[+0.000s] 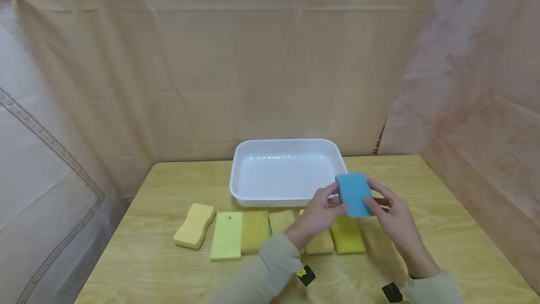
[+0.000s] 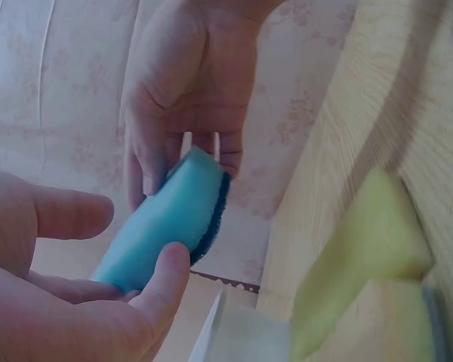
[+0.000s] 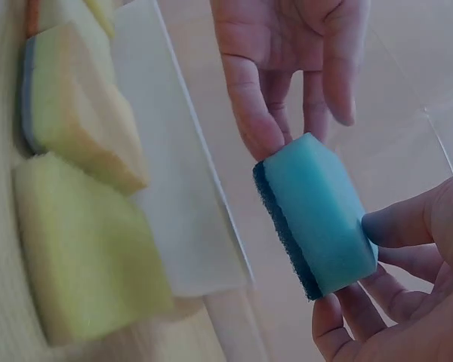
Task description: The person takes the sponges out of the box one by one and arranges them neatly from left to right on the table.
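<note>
A blue sponge (image 1: 355,194) with a dark scouring layer on one face is held up over the table, in front of the tray's right corner. My right hand (image 1: 396,217) pinches it between thumb and fingers; the right wrist view shows the thumb on the blue foam (image 3: 325,219). From the other side, my left hand (image 1: 318,212) touches the sponge's edge with its fingertips. Its thumb stands apart from the foam in the left wrist view. Behind the left forearm, a row of yellow sponges is partly hidden.
A white rectangular tray (image 1: 282,175) stands at the table's back. Before it lie several yellow sponges, among them a pale one (image 1: 226,238) and a darker one (image 1: 348,236) at the right. A wavy-sided sponge (image 1: 195,226) lies apart at the left. Curtains hang behind.
</note>
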A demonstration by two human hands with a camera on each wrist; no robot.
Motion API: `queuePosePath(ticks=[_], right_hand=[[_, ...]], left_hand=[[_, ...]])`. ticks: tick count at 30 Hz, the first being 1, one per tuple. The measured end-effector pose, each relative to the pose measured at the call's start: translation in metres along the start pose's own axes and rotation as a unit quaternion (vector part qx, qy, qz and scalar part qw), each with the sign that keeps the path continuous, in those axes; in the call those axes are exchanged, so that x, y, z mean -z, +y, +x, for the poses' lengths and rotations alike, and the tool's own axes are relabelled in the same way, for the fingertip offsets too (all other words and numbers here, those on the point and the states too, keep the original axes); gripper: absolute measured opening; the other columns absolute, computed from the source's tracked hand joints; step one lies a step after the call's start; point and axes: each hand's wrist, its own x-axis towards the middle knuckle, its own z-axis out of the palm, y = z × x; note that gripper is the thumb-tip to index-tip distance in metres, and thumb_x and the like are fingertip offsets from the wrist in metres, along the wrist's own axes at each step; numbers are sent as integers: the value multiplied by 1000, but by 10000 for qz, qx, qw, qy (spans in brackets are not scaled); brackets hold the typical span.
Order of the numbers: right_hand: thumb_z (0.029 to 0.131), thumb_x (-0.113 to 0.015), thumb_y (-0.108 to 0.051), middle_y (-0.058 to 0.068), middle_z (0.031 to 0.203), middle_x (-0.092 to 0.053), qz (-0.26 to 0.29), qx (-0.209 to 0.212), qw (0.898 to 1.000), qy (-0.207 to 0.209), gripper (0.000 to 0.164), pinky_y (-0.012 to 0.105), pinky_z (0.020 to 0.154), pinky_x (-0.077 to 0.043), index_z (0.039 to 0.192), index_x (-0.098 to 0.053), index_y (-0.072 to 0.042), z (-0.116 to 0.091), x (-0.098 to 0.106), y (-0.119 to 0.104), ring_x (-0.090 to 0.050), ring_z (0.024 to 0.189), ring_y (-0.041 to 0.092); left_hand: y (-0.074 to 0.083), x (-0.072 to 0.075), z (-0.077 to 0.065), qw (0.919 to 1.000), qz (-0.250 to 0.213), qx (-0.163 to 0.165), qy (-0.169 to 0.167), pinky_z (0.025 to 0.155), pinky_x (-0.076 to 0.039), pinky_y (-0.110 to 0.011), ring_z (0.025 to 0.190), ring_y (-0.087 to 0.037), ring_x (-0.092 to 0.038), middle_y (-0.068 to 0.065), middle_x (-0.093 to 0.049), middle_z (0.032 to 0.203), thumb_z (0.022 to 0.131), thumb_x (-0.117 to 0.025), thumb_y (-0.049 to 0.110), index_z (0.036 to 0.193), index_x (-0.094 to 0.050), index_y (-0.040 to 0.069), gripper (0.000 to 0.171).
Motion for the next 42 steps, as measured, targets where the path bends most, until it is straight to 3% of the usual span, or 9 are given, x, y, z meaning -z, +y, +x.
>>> queuePosePath(ticks=[6,12,16,19,27,37,39,42], right_hand=[[105,-58,-20,23,152,-44,-182,165,9997,60,54,18,75,-54,154,-42,-4,-6,6,15,-56,104,2],[105,-58,-25,25,151,-44,-373,38,9993,14,55,18,74,-54,153,-42,-3,-13,13,23,-59,106,7],[105,-58,-26,27,151,-43,-347,75,9994,-4,56,18,73,-54,152,-42,-1,-15,17,27,-51,99,-13],[105,-58,-25,29,149,-44,-438,157,9989,-22,56,17,72,-54,152,-42,0,-13,22,30,-49,97,-16],[105,-57,-27,32,148,-43,-613,-56,9980,-153,59,18,70,-53,153,-38,1,-15,40,40,-47,96,-18],[105,-59,-27,31,148,-44,-605,-183,9974,-349,58,16,72,-52,151,-41,2,-18,36,46,-48,96,-18],[105,-58,-29,29,150,-43,-691,-267,9963,-431,59,16,73,-51,152,-41,2,-19,37,47,-50,98,-14],[105,-58,-31,29,151,-42,-790,-377,9942,-623,61,17,74,-51,153,-39,2,-21,40,48,-59,109,9]], left_hand=[[-7,-14,0,9999,-20,135,74,94,-53,-33,120,-11,-53,9,-44,146,99,-67,18,156,-41,24,63],[-14,-26,0,9996,55,237,150,91,-52,-28,117,-10,-55,4,-47,146,99,-67,16,156,-40,17,64],[-16,-33,1,9994,86,262,185,89,-52,-28,118,-11,-54,8,-48,146,98,-67,15,156,-41,19,63],[-15,-40,1,9992,-9,277,296,90,-52,-29,122,-15,-53,9,-46,148,98,-67,14,154,-43,21,62],[-10,-62,1,9979,30,509,397,93,-52,-31,125,-16,-53,11,-44,146,97,-69,16,152,-47,24,60],[-24,-64,-2,9952,-366,787,461,104,-49,-41,131,-21,-54,-4,-56,143,98,-67,10,153,-43,14,60],[-26,-65,-2,9951,-420,798,404,104,-48,-40,131,-20,-54,-3,-56,143,98,-66,11,153,-43,14,60],[-31,-68,-1,9945,-466,855,380,103,-49,-41,128,-21,-56,-5,-59,140,98,-67,11,153,-44,13,60]])
